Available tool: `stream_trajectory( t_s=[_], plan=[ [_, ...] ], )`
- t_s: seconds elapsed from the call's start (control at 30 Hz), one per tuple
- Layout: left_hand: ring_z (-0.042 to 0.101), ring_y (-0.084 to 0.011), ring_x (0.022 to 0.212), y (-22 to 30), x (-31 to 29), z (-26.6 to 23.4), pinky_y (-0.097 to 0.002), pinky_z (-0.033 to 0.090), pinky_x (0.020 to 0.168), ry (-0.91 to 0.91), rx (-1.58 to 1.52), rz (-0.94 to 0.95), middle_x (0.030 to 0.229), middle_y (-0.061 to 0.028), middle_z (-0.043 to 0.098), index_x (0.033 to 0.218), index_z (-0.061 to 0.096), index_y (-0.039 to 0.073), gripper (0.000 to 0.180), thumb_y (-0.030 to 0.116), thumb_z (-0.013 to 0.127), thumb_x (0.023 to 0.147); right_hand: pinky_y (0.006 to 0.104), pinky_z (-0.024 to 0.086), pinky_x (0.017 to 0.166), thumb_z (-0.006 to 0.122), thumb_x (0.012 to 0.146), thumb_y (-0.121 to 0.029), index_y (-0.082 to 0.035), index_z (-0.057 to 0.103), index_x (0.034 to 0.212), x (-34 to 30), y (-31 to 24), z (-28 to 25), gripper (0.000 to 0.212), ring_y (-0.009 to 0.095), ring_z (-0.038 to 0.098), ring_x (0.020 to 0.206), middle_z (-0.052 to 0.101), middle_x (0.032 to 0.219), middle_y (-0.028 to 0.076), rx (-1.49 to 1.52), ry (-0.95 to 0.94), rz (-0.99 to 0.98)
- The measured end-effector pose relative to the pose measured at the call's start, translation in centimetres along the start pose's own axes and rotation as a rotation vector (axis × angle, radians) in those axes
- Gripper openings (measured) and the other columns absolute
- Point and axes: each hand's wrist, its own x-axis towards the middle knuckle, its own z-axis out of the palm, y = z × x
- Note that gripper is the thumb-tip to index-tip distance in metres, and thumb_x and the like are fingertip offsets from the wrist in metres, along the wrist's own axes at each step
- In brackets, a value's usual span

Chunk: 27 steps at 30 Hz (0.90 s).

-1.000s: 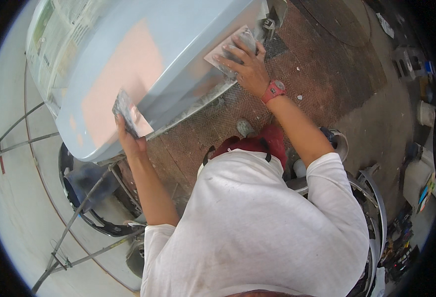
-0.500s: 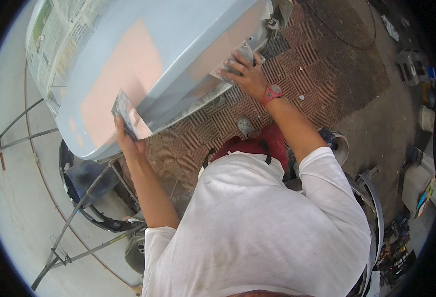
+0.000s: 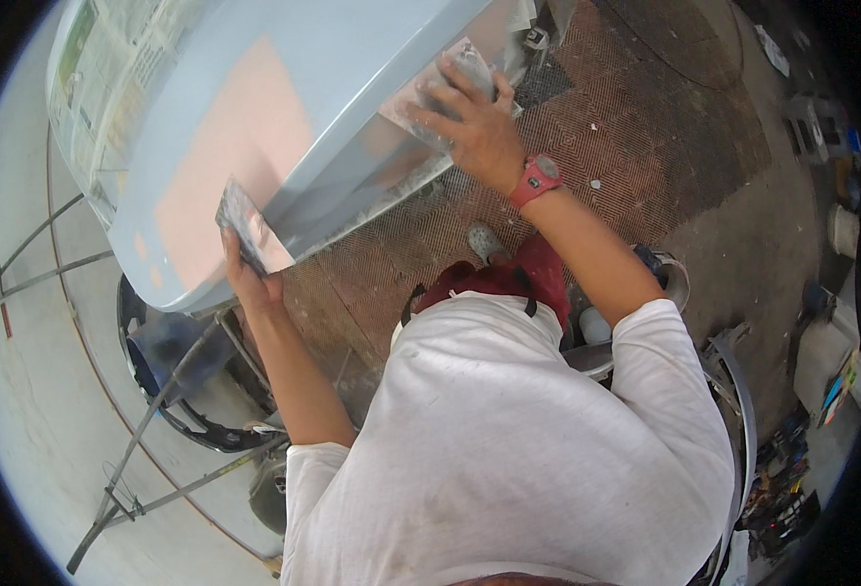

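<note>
Brown patterned floor matting (image 3: 645,176) adjoins the pale-blue curved panel (image 3: 357,83); on its near edge, left hand (image 3: 252,281), closure unclear, touches smudged pink-grey sheet (image 3: 254,230); on its side, right hand (image 3: 486,137) spreads over second sheet (image 3: 468,64).

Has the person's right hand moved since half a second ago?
Yes. The right hand has shifted up and leftward, closer to the large pink patch on the grey-blue panel.
</note>
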Motion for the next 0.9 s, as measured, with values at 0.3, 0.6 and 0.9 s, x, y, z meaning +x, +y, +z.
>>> stream_trajectory(
  t_s=[0.3, 0.6, 0.9],
  plan=[
    [0.062, -0.0267, 0.128, -0.2, 0.3, 0.0, -0.0426, 0.053, 0.109, 0.048, 0.073, 0.011, 0.142, -0.016, 0.059, 0.152, 0.045, 0.001, 0.052, 0.034, 0.051, 0.112, 0.0728, 0.025, 0.114, 0.066, 0.083, 0.004, -0.044, 0.061, 0.144, -5.9, 1.7, 4.2, 0.077, 0.022, 0.033, 0.156, 0.053, 0.148, -0.005, -0.021, -0.11, 0.002],
    [0.059, -0.0272, 0.132, 0.0, 0.1, 0.4, -0.0426, 0.049, 0.113, -0.008, 0.027, -0.015, 0.145, -0.0152, 0.058, 0.154, 0.043, 0.001, 0.051, 0.031, 0.048, 0.112, 0.0631, 0.021, 0.122, 0.067, 0.077, 0.011, -0.045, 0.064, 0.141, -0.7, 6.6, 0.1, 0.085, 0.02, 0.035, 0.156, 0.054, 0.148, -0.007, -0.007, 0.099, -0.019],
    [0.059, -0.0257, 0.132, -0.1, 0.4, -0.4, -0.0419, 0.048, 0.113, 0.028, 0.04, -0.014, 0.144, -0.0136, 0.059, 0.154, 0.043, 0.001, 0.052, 0.03, 0.05, 0.112, 0.0679, 0.025, 0.119, 0.068, 0.083, 0.003, -0.053, 0.056, 0.145, -2.1, 9.1, 4.6, 0.085, 0.018, 0.03, 0.157, 0.049, 0.151, -0.01, -0.046, 0.104, -0.146]
  ],
)
